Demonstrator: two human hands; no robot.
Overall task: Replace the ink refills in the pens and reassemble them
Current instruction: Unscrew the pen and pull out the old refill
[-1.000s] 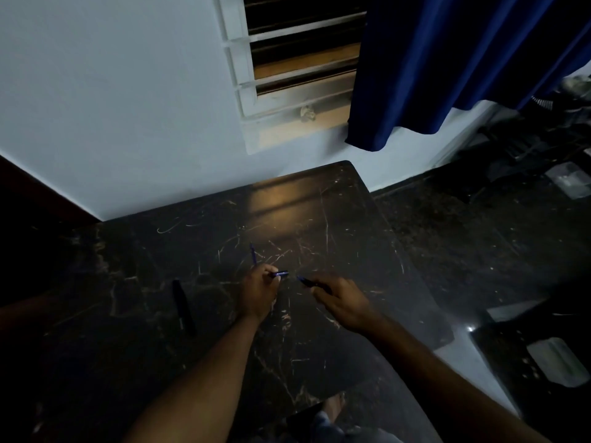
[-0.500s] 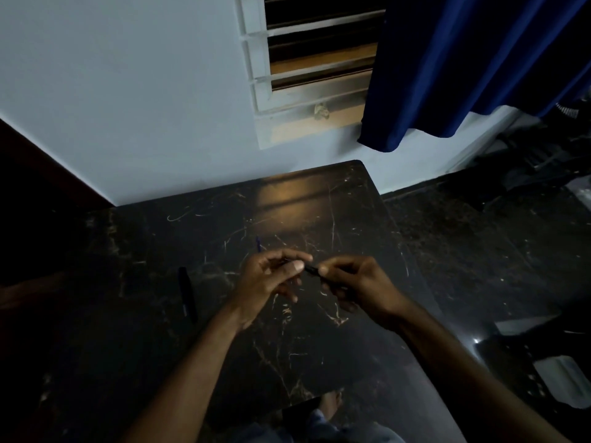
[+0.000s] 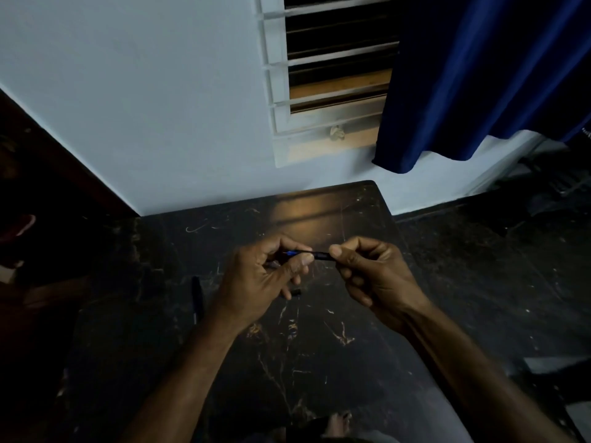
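Observation:
Both my hands are raised a little above the dark marble table (image 3: pixel 319 362), close together. My right hand (image 3: pixel 374 279) pinches a short dark pen barrel (image 3: pixel 322 255) between thumb and fingers. My left hand (image 3: pixel 265 279) pinches a thin blue refill (image 3: pixel 292 252) whose end meets the barrel's open end. A small dark pen piece (image 3: pixel 295 292) shows just below my left fingers; I cannot tell whether it lies on the table. Another dark pen (image 3: pixel 196 297) lies on the table to the left of my left wrist.
A white wall and a louvred window (image 3: pixel 335 75) stand behind the table. A blue curtain (image 3: pixel 479 75) hangs at the upper right. The table's right edge drops to a dark floor (image 3: pixel 495 266). My foot (image 3: pixel 339 423) shows at the table's near edge.
My hands lifted from the tabletop and came together. The refill in my left hand and the barrel in my right hand, apart a second ago, now meet end to end.

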